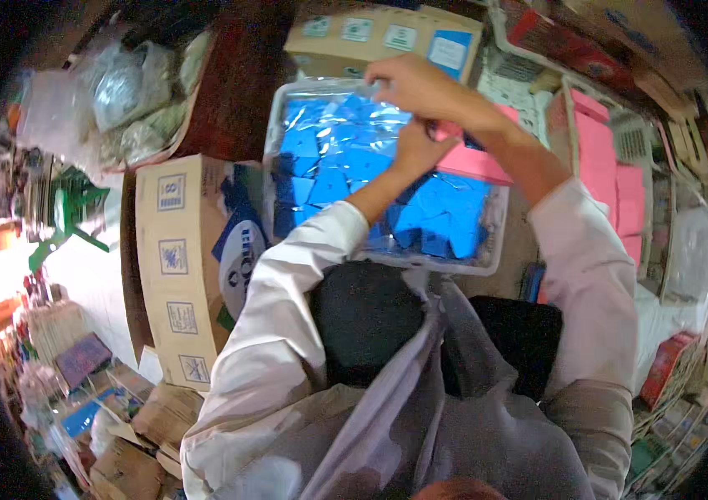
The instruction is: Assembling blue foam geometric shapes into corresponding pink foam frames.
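A white plastic crate stands in front of me, filled with blue pieces under glossy clear plastic. My right hand reaches over the crate's far part. Its fingers are curled and pinched close to the clear plastic, but what lies between them is too small to make out. Below it, my left hand hovers at the middle of the crate, its thumb beside a pink box. The right wrist partly hides the left fingers, so whether they grip anything is unclear. My forearms cross near the wrists.
Tall cardboard cartons stand left and behind the crate. More pink boxes are stacked in a container at the right. Plastic bags fill a box at the far left, near a green metal object. A black surface lies between my arms.
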A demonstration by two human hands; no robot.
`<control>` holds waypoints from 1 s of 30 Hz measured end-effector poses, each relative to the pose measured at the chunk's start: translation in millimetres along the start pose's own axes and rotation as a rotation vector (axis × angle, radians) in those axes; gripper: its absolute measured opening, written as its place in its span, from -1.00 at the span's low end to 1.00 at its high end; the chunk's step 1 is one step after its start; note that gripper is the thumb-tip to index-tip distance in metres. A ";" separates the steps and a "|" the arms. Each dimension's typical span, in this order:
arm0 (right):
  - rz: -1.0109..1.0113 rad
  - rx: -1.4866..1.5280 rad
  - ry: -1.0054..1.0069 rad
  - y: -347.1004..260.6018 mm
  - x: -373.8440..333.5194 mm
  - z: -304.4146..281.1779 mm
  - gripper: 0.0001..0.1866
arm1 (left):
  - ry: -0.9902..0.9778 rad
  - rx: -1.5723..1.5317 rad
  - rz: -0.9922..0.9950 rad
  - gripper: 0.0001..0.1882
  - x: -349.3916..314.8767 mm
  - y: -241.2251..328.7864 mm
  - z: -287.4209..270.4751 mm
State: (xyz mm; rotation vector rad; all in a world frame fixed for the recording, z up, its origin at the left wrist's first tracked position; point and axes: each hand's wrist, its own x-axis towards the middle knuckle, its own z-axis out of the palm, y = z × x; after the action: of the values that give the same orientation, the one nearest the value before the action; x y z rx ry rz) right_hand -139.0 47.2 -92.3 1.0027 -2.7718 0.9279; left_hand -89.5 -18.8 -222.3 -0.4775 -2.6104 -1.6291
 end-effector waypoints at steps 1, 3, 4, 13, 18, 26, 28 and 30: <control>0.005 -0.041 -0.104 -7.9 26.1 27.9 -0.71 | 0.014 -0.077 0.131 -0.56 0.6 -22.4 13.1; 0.029 -0.077 -0.283 -22.8 63.6 86.5 -0.70 | 0.045 -0.140 0.237 -0.57 -2.3 -47.0 18.9; 0.071 -0.092 -0.347 -23.0 71.1 104.8 -0.70 | -0.002 -0.297 -0.044 -0.59 -5.6 -30.7 19.2; 0.369 -0.164 -0.205 -37.8 83.4 208.2 -0.58 | -0.008 -0.410 -0.228 -0.53 -13.6 -0.4 8.9; 0.238 -0.052 -0.121 -22.2 87.6 154.1 -0.75 | -0.099 -0.499 -0.383 -0.64 -8.2 -7.1 -2.3; 0.448 0.363 -0.127 41.1 -45.9 -73.9 -0.76 | -0.312 -0.924 -0.436 -0.74 -2.3 2.6 -53.8; 0.511 0.399 -0.122 58.6 -80.4 -68.3 -0.79 | -0.363 -0.824 -0.394 -0.69 -5.4 9.0 -56.8; 0.564 0.438 -0.115 69.0 -98.4 -48.9 -0.82 | -0.371 -0.879 -0.507 -0.70 -8.6 10.5 -55.2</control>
State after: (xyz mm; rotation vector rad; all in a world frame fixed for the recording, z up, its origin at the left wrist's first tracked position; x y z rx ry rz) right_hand -109.9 172.1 -112.0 0.2795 -3.0792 1.6432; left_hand -86.1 -65.2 -189.8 -0.1106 -2.1724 -3.1248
